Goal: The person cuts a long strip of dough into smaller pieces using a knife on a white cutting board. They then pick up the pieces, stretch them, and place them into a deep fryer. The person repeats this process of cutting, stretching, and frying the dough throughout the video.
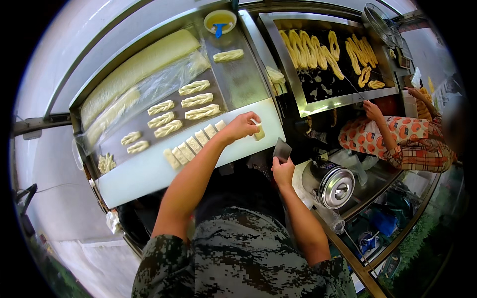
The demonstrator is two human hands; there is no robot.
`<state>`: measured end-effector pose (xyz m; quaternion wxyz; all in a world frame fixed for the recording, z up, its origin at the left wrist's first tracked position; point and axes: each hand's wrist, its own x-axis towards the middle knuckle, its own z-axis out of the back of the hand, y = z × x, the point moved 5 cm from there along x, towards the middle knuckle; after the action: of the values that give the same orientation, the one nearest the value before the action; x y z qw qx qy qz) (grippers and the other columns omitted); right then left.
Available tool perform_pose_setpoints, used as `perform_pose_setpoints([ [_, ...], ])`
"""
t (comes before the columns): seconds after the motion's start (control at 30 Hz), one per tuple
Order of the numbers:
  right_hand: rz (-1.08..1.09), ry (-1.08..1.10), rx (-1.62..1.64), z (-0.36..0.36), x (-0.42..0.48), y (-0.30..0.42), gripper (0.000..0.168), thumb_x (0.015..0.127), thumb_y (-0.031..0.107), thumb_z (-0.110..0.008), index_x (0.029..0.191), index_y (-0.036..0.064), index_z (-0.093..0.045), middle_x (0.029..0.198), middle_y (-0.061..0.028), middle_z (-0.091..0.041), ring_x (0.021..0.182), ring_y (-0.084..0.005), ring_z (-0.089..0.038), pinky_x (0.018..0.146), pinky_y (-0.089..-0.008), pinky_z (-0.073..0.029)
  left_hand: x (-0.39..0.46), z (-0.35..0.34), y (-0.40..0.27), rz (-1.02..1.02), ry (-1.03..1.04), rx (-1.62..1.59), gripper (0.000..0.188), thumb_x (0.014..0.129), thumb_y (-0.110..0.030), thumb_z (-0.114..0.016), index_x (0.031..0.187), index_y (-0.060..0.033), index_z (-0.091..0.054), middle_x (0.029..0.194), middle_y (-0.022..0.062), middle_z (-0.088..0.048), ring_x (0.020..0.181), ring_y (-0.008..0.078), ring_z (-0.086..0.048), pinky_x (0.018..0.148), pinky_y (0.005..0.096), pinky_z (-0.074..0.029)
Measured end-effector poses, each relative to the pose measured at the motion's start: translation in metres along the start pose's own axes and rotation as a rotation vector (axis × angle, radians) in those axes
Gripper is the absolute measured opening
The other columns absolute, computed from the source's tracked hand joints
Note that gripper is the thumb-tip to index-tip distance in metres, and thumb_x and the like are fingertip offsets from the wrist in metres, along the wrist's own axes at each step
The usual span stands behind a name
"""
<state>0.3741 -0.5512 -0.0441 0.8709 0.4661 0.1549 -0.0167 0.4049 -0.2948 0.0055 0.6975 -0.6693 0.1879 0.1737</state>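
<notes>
My left hand (243, 126) reaches over the right end of a white cutting board (138, 182). Its fingertips pinch a small pale dough piece (255, 121), partly hidden by the fingers. Just under them, another bit of dough (259, 134) rests on the board; I cannot tell whether the two are joined. Off the board's front right corner, my right hand (283, 171) grips a rectangular metal dough scraper (282, 150), blade pointing up and away. Left of my left hand, several cut dough strips (192, 144) lie in a row, some partly behind my forearm.
Twisted dough pieces (197, 100) lie on the metal worktop beside a plastic-covered dough slab (145, 70). A bowl of yellow liquid (220, 21) holds a blue-handled tool. Right, a co-worker's hand (372, 110) tends dough sticks in a fryer (316, 80). A lidded steel pot (337, 188) stands nearby.
</notes>
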Motion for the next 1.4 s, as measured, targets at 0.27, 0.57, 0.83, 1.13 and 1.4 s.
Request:
perform_pose_setpoints([
  [0.27, 0.320, 0.028, -0.110, -0.013, 0.021, 0.081, 0.016, 0.080, 0.010, -0.065, 0.088, -0.002, -0.058, 0.077, -0.0182, -0.068, 0.071, -0.0355, -0.067, 0.063, -0.0403, -0.052, 0.027, 0.014, 0.040, 0.001, -0.270, 0.289, 0.027, 0.078, -0.019, -0.062, 0.096, -0.0008, -0.071, 0.089, 0.0162, -0.070, 0.081, 0.0235, -0.067, 0.075, 0.0332, -0.051],
  [0.57, 0.466, 0.104, -0.158, -0.025, 0.033, 0.095, 0.013, 0.081, 0.009, -0.065, 0.080, 0.002, -0.053, 0.070, -0.0177, -0.064, 0.067, -0.0360, -0.065, 0.059, -0.0412, -0.051, 0.017, 0.012, 0.032, 0.049, -0.334, 0.194, 0.025, 0.078, -0.019, -0.065, 0.094, -0.0003, -0.072, 0.083, 0.0159, -0.070, 0.075, 0.0230, -0.066, 0.072, 0.0339, -0.051],
  [0.83, 0.468, 0.170, -0.400, -0.038, 0.036, 0.096, 0.011, 0.081, 0.011, -0.063, 0.080, 0.005, -0.053, 0.069, -0.0178, -0.063, 0.065, -0.0366, -0.064, 0.058, -0.0453, -0.050, 0.018, 0.015, 0.043, -0.029, -0.482, 0.180, 0.020, 0.076, -0.016, -0.068, 0.088, 0.0000, -0.071, 0.075, 0.0129, -0.069, 0.071, 0.0203, -0.066, 0.067, 0.0326, -0.051],
  [1.13, 0.341, 0.317, -0.739, -0.066, 0.048, 0.117, 0.010, 0.079, 0.011, -0.057, 0.082, 0.002, -0.054, 0.071, -0.0254, -0.062, 0.069, -0.0423, -0.062, 0.061, -0.0519, -0.049, 0.018, 0.025, 0.040, -0.019, -0.569, 0.247, 0.012, 0.075, -0.016, -0.068, 0.080, -0.0057, -0.071, 0.079, 0.0134, -0.069, 0.074, 0.0309, -0.066, 0.068, 0.0394, -0.052],
  [1.4, 0.484, 0.153, -0.310, -0.028, 0.029, 0.085, 0.008, 0.082, 0.010, -0.062, 0.084, 0.004, -0.057, 0.073, -0.0180, -0.065, 0.069, -0.0349, -0.067, 0.061, -0.0426, -0.053, -0.002, 0.055, 0.030, -0.191, -0.695, 0.416, 0.010, 0.075, -0.016, -0.067, 0.080, -0.0081, -0.071, 0.088, 0.0121, -0.065, 0.086, 0.0305, -0.062, 0.072, 0.0416, -0.050],
])
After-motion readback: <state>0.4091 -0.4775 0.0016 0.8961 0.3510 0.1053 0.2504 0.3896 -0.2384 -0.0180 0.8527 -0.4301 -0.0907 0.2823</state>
